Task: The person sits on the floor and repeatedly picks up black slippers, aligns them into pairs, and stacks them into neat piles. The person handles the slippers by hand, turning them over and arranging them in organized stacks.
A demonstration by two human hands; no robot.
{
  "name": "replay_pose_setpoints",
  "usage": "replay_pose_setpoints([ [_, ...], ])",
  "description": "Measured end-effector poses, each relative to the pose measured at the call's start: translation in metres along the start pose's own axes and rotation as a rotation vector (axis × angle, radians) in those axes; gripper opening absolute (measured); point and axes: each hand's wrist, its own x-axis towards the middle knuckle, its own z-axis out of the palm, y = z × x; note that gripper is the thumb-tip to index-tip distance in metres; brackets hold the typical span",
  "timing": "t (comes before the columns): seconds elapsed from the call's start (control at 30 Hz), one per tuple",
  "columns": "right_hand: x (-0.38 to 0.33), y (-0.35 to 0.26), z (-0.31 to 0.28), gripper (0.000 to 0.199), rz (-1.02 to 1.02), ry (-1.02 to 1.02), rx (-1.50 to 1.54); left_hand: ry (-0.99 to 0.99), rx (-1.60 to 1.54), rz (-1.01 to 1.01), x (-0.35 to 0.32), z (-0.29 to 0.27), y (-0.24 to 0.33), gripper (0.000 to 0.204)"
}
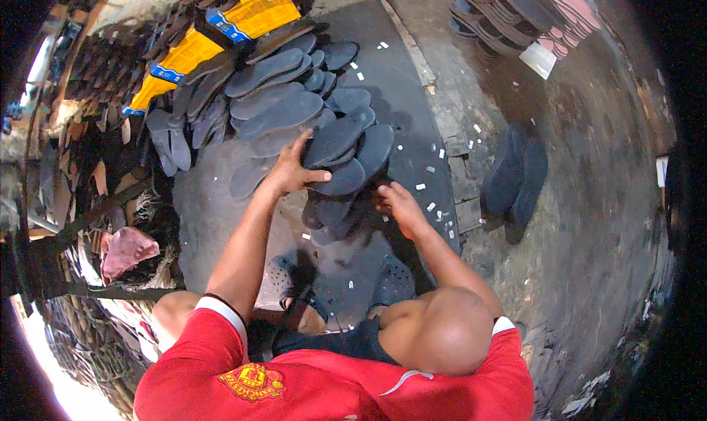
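Observation:
Dark, foot-shaped shoe soles (340,142) lie in an overlapping pile in front of me. At the near left edge of this bunch is my left hand (289,172). Its thumb rests against the rounded end of a sole (345,178), while the index finger reaches along the side; the other fingers are partly hidden. My right hand (401,206) is by the bunch's near right side, fingers apart and slightly bent, with the fingertips close to the shadowed edge. More dark soles (330,213) show underneath, between the hands and my feet.
A dark sheet (213,222) covers the floor here, scattered with small white pieces. More soles (269,119) spread to the far left near yellow-and-blue packaging (258,12). Two dark soles (515,174) lie at the right. Stacked dark and pink soles (508,16) stand far right.

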Motion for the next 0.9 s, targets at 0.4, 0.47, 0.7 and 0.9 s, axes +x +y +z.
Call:
replay_pose_setpoints([
  [0.4,0.013,-0.005,0.010,0.032,-0.142,0.072,-0.205,-0.154,0.353,0.111,-0.005,-0.016,-0.010,0.117],
  [0.47,0.004,-0.012,-0.014,0.034,-0.179,0.248,-0.372,-0.169,0.241,0.050,-0.007,-0.013,-0.003,0.117],
  [0.7,-0.037,-0.105,0.011,0.057,-0.745,0.282,-0.857,-0.044,-0.119,0.227,-0.027,-0.002,0.006,0.111],
  [0.9,-0.018,-0.070,0.046,0.101,-0.790,-0.148,-1.305,0.365,-0.344,0.010,-0.014,-0.055,0.002,0.094],
])
